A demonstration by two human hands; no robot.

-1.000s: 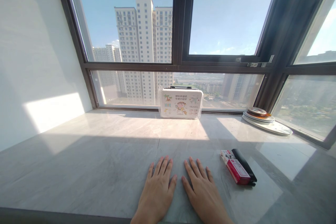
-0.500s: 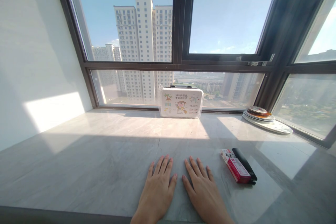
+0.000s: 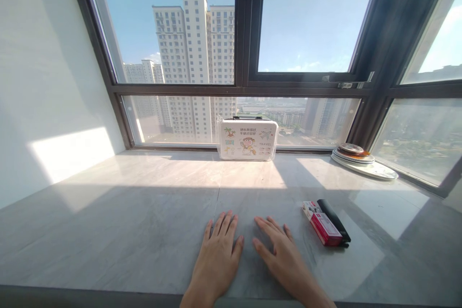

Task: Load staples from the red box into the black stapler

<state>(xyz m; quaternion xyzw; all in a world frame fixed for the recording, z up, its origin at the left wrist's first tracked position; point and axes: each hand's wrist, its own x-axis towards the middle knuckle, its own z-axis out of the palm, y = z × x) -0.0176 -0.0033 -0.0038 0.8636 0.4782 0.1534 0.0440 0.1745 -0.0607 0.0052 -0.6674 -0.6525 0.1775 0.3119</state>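
My left hand [image 3: 217,257] lies flat, palm down, on the grey marble sill [image 3: 115,240], its fingers spread and nothing in it. To its right, my right hand [image 3: 280,256] is open and empty, turned a little on its side with the fingers nearer together and the thumb apart. Whether its palm still touches the sill I cannot tell. Right of that hand lies a small red-and-white box [image 3: 326,229], side by side with a long black object that looks like a stapler [image 3: 335,220].
Against the window stands a white case [image 3: 249,141] with cartoon prints, a dark handle and clear wrap. A stack of plates [image 3: 355,156] sits in the back right corner. A white wall [image 3: 43,82] bounds the left, and the sill's front edge [image 3: 90,289] runs below.
My right hand has tilted and its fingers have drawn closer together. The left hand stays in place. The whole view has shifted slightly.
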